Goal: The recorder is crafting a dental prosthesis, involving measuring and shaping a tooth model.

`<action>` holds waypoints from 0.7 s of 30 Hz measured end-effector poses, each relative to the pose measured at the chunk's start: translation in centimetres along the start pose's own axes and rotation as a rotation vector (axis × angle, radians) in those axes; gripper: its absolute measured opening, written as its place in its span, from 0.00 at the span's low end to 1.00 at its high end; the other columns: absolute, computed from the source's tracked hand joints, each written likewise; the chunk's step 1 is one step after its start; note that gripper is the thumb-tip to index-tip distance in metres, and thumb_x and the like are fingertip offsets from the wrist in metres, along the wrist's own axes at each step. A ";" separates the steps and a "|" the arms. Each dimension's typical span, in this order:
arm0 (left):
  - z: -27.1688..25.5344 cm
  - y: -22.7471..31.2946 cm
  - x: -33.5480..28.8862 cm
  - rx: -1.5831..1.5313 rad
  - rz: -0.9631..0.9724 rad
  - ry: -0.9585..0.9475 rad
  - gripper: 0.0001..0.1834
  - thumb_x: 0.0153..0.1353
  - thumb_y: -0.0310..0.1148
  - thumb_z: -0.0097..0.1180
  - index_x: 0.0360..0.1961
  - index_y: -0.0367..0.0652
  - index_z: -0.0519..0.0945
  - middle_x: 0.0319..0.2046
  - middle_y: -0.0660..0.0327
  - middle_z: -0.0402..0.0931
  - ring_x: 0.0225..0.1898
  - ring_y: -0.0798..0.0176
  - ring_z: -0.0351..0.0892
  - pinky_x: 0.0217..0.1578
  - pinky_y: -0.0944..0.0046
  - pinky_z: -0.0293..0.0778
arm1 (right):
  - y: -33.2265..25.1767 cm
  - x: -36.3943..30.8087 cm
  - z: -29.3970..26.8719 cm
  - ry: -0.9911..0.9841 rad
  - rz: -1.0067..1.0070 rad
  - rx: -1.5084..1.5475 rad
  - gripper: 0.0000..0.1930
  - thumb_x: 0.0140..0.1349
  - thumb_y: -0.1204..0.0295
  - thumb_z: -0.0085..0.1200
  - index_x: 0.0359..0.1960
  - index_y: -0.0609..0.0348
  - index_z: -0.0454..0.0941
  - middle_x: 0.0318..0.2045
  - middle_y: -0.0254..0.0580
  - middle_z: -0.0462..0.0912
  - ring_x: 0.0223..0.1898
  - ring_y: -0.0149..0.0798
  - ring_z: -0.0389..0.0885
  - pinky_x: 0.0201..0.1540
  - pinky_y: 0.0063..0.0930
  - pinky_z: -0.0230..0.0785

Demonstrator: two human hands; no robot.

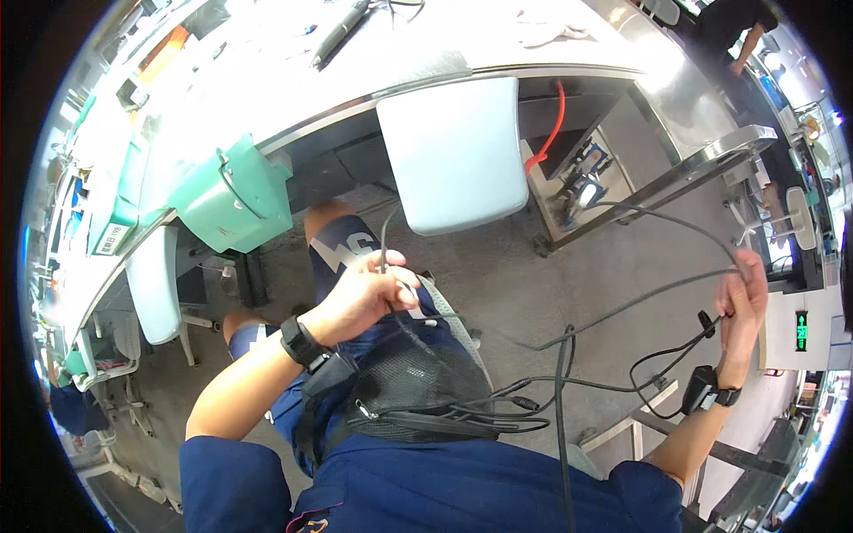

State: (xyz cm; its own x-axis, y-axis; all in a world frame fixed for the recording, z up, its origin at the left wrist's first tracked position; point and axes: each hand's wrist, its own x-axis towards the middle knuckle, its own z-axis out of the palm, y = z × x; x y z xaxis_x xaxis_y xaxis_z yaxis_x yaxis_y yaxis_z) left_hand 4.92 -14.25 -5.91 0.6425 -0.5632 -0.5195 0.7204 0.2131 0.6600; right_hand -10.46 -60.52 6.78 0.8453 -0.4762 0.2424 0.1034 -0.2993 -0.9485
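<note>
A thin black cable (409, 330) runs through the pinched fingers of my left hand (369, 298), just above my lap. Out to the right, my right hand (743, 289) is raised and closed around another stretch of black cable (657, 289), which loops back toward the middle. On my lap rests a black mesh bag (418, 377) with a zip, and several dark cables with connectors (524, 403) trail out across it. Each wrist carries a strapped black device, the left one (327, 371) and the right one (700, 391).
Ahead stands a white workbench (267, 89) with a black pen-like tool (342, 34). A pale blue chair back (453, 155) and a green bin (233, 200) are before it. A metal frame (657, 191) and a red cable (560, 120) are at right; another person (733, 31) stands far right.
</note>
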 end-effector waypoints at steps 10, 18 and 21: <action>-6.4 2.9 -1.6 -0.224 0.037 0.297 0.10 0.68 0.39 0.55 0.30 0.49 0.76 0.16 0.75 0.64 0.18 0.73 0.67 0.25 0.72 0.67 | -1.0 3.0 -5.9 0.165 0.292 0.054 0.13 0.72 0.68 0.48 0.49 0.65 0.74 0.22 0.28 0.68 0.18 0.21 0.59 0.21 0.14 0.51; -13.7 4.1 -9.0 0.024 -0.032 0.328 0.16 0.69 0.35 0.51 0.56 0.47 0.73 0.14 0.76 0.54 0.15 0.76 0.54 0.24 0.73 0.62 | 3.9 3.4 -11.3 -0.310 0.503 0.091 0.18 0.67 0.66 0.56 0.52 0.64 0.73 0.22 0.26 0.66 0.18 0.19 0.54 0.19 0.15 0.45; -16.0 2.0 -9.0 0.348 -0.248 0.366 0.24 0.66 0.25 0.46 0.63 0.39 0.64 0.22 0.67 0.72 0.22 0.67 0.77 0.29 0.60 0.80 | 3.6 3.6 -10.8 -0.325 0.558 0.023 0.13 0.67 0.63 0.56 0.45 0.59 0.76 0.15 0.21 0.59 0.14 0.18 0.51 0.16 0.16 0.41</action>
State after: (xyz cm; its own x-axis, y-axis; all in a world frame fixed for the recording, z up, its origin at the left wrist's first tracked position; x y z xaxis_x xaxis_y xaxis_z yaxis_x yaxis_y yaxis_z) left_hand 4.77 4.00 -8.63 0.5580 -0.2355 -0.7957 0.7729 -0.2015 0.6016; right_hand -12.68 -72.25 6.46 0.8905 -0.2793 -0.3592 -0.3893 -0.0591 -0.9192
